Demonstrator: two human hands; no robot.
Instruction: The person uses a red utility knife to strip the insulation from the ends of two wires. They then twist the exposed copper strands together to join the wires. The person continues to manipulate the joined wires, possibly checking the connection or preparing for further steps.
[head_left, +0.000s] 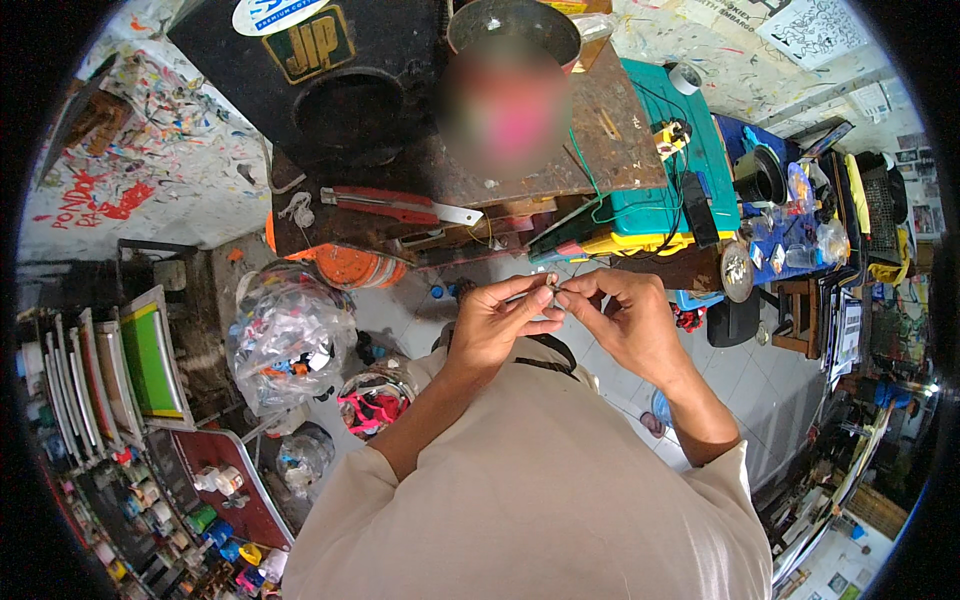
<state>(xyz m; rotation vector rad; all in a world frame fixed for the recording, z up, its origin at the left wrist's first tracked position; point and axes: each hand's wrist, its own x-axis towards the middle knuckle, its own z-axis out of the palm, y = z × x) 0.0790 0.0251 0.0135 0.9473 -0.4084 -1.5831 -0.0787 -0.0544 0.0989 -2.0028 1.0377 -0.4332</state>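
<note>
1. Two hands at work: left hand (490, 325) and right hand (630, 308) meet, thumbs and forefingers pinching a small object (553, 287), too tiny to identify.
2. Fine fingertip handling, by my read; next move calls for steady, delicate finger adjustments.
3. Forearms (700, 410) converge, object held centrally, beyond the beige shirt (540, 480).

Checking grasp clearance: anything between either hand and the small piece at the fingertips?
Nothing visible: left hand and right hand meet fingertip-close at the small piece, too small to identify. The red cutter lies apart, on the table beyond.
</note>
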